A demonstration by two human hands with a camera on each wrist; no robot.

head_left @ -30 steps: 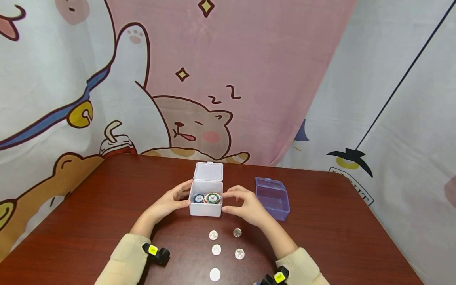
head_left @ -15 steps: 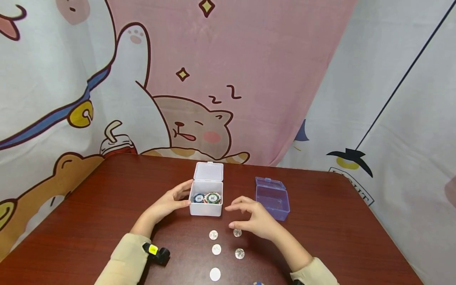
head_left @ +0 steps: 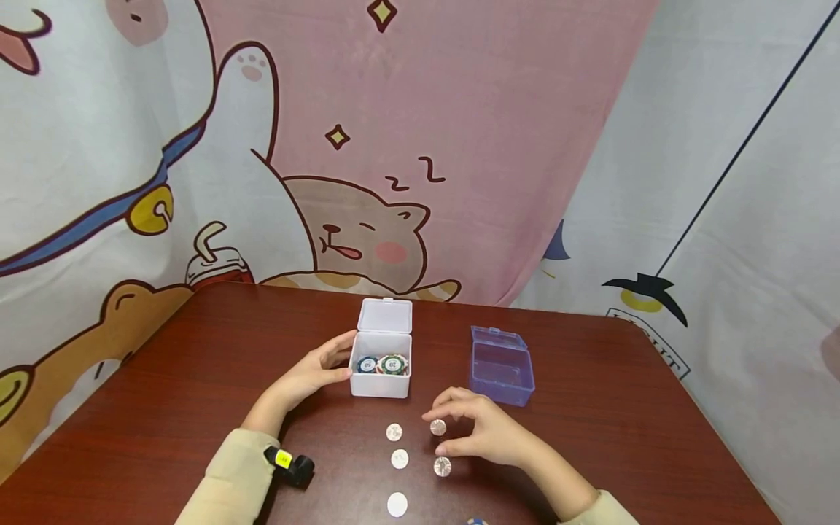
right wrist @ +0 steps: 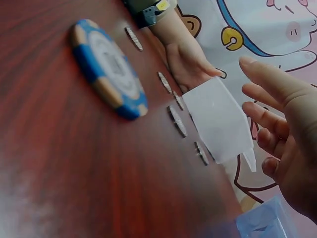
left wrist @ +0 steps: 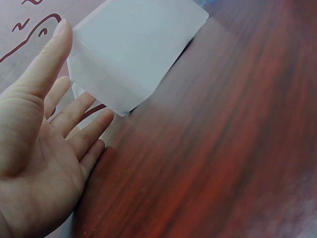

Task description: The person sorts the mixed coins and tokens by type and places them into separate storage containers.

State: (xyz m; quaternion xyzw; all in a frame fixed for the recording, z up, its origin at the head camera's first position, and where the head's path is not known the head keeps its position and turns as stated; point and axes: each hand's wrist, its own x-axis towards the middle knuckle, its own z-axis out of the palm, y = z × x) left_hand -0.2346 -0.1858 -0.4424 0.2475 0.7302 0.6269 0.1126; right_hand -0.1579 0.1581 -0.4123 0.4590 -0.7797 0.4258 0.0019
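Note:
In the head view a white plastic box [head_left: 380, 387] stands with its lid raised. Poker chips lie inside, a blue one [head_left: 367, 364] and a green one [head_left: 392, 364] showing. My left hand [head_left: 315, 372] rests against the box's left side, thumb at the front corner; its fingers look extended in the left wrist view. My right hand [head_left: 482, 430] hovers right of the silver coins, thumb and fingers spread apart, holding nothing. One coin [head_left: 437, 428] lies between its fingertips in this view, another coin [head_left: 442, 467] just below the thumb.
Several more silver coins, one of them a blank-looking coin [head_left: 397, 504], lie in a column in front of the box. A translucent blue box [head_left: 502, 372] with its lid up stands at the right. A blue and tan poker chip [right wrist: 110, 69] lies near the table's front edge.
My right hand has left the white box's right side and moved toward me and to the right, down to the coins. The left hand has stayed at the box.

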